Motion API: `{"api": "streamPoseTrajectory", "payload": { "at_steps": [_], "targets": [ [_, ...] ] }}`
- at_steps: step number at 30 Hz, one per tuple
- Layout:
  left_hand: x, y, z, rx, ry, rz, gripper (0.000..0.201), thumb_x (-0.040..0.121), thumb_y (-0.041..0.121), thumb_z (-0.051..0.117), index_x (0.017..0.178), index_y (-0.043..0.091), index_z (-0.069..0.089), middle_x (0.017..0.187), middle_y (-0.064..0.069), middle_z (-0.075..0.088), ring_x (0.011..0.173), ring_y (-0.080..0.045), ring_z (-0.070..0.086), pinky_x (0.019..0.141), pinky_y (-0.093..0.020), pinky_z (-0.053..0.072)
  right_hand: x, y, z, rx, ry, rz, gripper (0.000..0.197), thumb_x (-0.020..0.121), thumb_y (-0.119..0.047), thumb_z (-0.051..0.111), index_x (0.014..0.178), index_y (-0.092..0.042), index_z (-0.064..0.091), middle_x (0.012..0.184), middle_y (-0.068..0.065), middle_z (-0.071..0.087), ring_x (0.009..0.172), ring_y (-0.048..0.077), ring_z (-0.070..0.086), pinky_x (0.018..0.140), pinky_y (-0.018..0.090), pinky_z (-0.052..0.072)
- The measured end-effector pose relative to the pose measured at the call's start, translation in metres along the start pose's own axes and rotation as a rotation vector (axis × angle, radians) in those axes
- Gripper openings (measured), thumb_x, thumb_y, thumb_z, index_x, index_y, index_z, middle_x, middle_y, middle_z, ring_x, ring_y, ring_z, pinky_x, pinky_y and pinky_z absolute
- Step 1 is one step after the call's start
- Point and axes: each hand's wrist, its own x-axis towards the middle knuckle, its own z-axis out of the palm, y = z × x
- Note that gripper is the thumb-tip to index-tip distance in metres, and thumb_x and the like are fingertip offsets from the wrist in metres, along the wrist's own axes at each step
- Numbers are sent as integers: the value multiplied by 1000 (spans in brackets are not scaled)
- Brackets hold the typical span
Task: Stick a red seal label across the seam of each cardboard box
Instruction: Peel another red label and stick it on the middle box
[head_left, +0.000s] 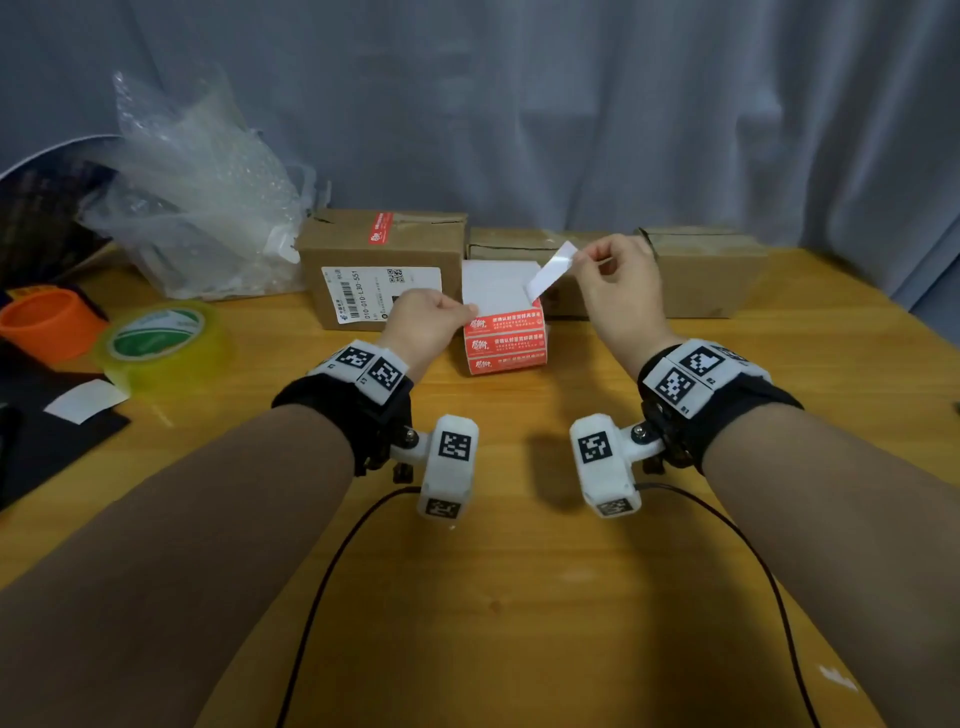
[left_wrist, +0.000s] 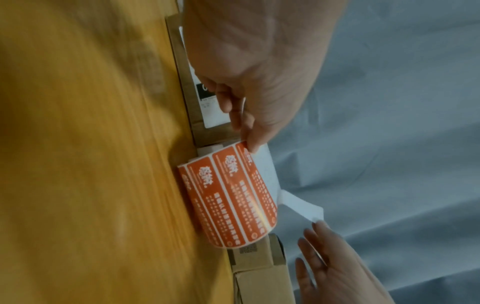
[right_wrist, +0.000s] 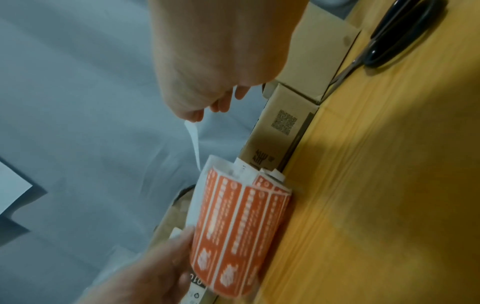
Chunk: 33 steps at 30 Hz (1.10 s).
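Observation:
A roll of red seal labels (head_left: 504, 338) stands on the wooden table (head_left: 493, 597) in front of three cardboard boxes. My left hand (head_left: 470, 312) pinches the roll's white backing sheet at its upper left edge (left_wrist: 259, 156). My right hand (head_left: 582, 260) pinches one end of a label strip (head_left: 550, 273), lifted up and right with its white back towards me; its other end still meets the roll (right_wrist: 241, 222). The left box (head_left: 384, 260) carries a red label (head_left: 379, 228) over its top edge. The middle box (head_left: 519, 244) and right box (head_left: 711, 270) show bare tops.
Bubble wrap (head_left: 197, 208), a yellow-green tape roll (head_left: 161, 338), an orange cup (head_left: 47, 322) and a white paper scrap (head_left: 85, 400) on a black mat lie at the left. Black-handled scissors (right_wrist: 389, 41) lie right of the boxes. A grey curtain hangs behind.

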Motion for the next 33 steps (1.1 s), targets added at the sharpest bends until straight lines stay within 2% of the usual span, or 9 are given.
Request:
{"api": "streamPoseTrajectory", "payload": {
  "at_steps": [2,5,8,12,15,17,19,27,33],
  "targets": [
    [-3,-5,-1,20,-41,-61,22,86,23,64,92,2,67,88,-5,69,79,-13,62,76,-25,49,0,3,-5,-6,20,12,6,90,-20,53,86,-17,57,106,1,50,90,15,54,87,27,47],
    [-7,-7,-4,102,-74,-122,14,86,21,64,79,9,60,76,-2,61,64,-9,51,58,-20,41,0,6,-14,-13,92,18,5,89,-20,54,84,-18,56,102,-1,50,88,14,53,87,30,49],
    [-11,-1,-6,159,-27,-74,13,84,18,65,79,14,54,76,4,53,68,-8,48,56,-19,36,2,5,-21,-5,141,3,6,89,-21,55,83,-20,57,101,-3,50,84,10,54,83,26,50],
    [-14,20,-13,58,44,151,14,86,21,64,92,10,58,79,7,54,73,-4,49,59,-15,34,0,-4,-22,-9,112,-124,8,89,-19,58,85,-13,63,99,-2,48,71,-2,48,69,3,40],
    [-14,38,-15,22,-16,199,25,92,32,53,91,12,68,85,5,62,75,-1,51,63,-16,35,-3,-14,-18,-30,70,-251,13,88,-22,59,88,-12,67,97,-3,49,79,6,52,80,14,45],
    [-13,47,-15,-4,-79,136,33,93,41,48,84,18,70,80,5,62,66,-7,48,59,-22,36,-6,-22,-15,-54,48,-378,13,87,-22,60,86,-11,68,94,2,52,83,16,56,80,29,49],
    [-12,52,-14,-100,-144,49,39,92,46,48,79,17,71,74,4,63,58,-9,45,53,-22,34,-10,-28,-13,-113,19,-499,14,86,-21,61,86,-9,69,91,10,57,83,22,57,76,34,49],
    [-14,61,-12,-229,-208,10,13,84,29,66,80,17,69,71,5,67,58,-7,49,53,-20,35,-10,-30,-15,-269,-21,-666,17,85,-25,62,86,-10,71,86,13,60,80,27,58,70,37,49],
    [-13,69,-3,-217,-266,-112,21,86,33,62,89,12,59,61,1,67,51,-9,54,50,-19,42,-5,-28,-17,-312,-16,-693,18,85,-26,62,87,-11,71,83,12,60,77,28,58,70,34,45]
  ]
}}
